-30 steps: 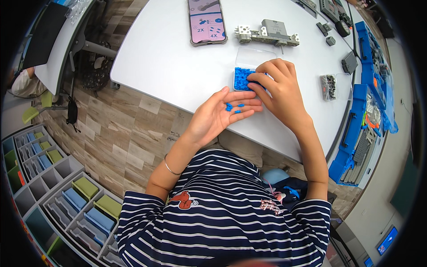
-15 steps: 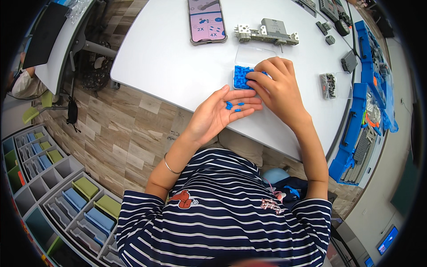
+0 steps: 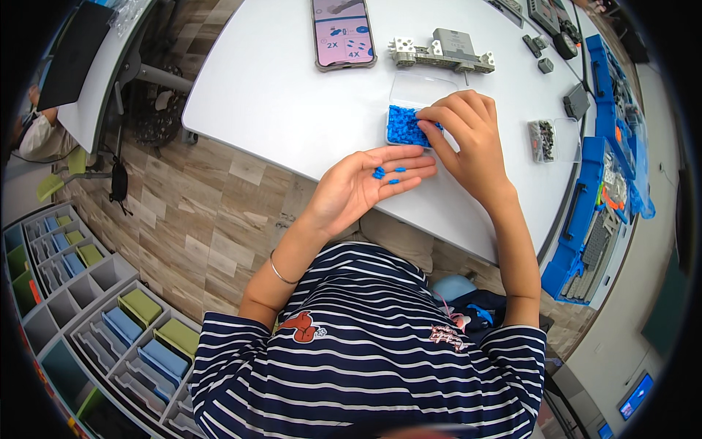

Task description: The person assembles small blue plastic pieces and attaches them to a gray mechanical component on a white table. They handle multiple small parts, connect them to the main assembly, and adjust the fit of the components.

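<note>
My left hand (image 3: 358, 183) lies palm up with its fingers stretched out, just in front of a small clear box (image 3: 414, 145). A few blue connector pegs (image 3: 395, 181) rest loose on its fingers. The box's transparent lid (image 3: 417, 88) is folded back, and many more blue pegs (image 3: 404, 124) fill it. My right hand (image 3: 468, 135) reaches over the box's right side, thumb and index finger nearly together at the pegs. Whatever is between those fingertips is too small to make out. Behind the box stands a grey beam assembly (image 3: 431, 57) with a grey block (image 3: 453, 44).
A phone (image 3: 342, 36) showing building pictures lies at the back of the white table (image 3: 256, 102). To the right are another open clear box (image 3: 542, 140) with dark pieces, loose grey parts, a wheel (image 3: 564, 45) and blue cases (image 3: 578, 227). Storage trays (image 3: 139, 344) stand at lower left.
My right hand has shifted slightly right and its fingers have drawn back, so more blue pegs in the box show. My left hand stays nearly still, pegs on its fingers.
</note>
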Demonstrator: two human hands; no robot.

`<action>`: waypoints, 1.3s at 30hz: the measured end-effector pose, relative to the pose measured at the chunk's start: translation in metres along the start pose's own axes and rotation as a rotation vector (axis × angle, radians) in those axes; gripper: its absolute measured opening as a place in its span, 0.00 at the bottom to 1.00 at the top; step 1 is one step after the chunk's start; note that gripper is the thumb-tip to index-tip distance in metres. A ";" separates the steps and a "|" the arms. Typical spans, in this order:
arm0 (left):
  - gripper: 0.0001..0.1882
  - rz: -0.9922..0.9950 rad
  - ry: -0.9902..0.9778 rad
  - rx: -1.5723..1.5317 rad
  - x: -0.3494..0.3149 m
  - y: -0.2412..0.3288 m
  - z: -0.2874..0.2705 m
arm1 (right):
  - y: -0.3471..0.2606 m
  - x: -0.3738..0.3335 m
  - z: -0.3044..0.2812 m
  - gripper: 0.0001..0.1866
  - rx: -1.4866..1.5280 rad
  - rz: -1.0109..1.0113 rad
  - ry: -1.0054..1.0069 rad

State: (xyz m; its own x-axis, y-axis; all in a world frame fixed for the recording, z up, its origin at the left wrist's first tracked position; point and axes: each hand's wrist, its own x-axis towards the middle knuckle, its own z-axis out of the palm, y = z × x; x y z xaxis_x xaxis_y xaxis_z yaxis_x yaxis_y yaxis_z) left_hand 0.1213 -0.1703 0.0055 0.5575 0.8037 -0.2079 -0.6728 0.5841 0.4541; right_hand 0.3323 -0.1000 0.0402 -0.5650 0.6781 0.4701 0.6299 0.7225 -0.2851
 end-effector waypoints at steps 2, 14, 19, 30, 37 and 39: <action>0.33 -0.007 -0.003 -0.004 0.000 0.000 -0.001 | 0.001 -0.001 -0.001 0.05 0.005 0.010 0.000; 0.32 0.022 0.090 0.042 0.000 -0.004 -0.002 | -0.012 -0.004 -0.019 0.07 0.201 -0.002 -0.104; 0.31 0.018 0.069 0.024 0.001 -0.004 -0.002 | -0.012 -0.005 -0.012 0.10 0.192 0.011 -0.131; 0.34 0.005 0.037 0.027 0.001 0.000 0.002 | -0.004 -0.005 -0.003 0.08 0.039 0.090 -0.092; 0.34 0.005 0.027 0.040 0.002 0.000 0.002 | -0.003 -0.002 0.002 0.06 -0.035 0.014 -0.049; 0.34 0.005 0.028 0.039 0.001 0.001 0.002 | -0.005 -0.001 0.001 0.07 -0.018 0.014 -0.019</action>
State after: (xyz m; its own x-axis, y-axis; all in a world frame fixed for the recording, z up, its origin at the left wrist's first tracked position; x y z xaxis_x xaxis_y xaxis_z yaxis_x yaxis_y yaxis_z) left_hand 0.1224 -0.1693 0.0069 0.5399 0.8098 -0.2297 -0.6558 0.5757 0.4884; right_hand 0.3297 -0.1041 0.0403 -0.5656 0.6909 0.4502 0.6475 0.7102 -0.2764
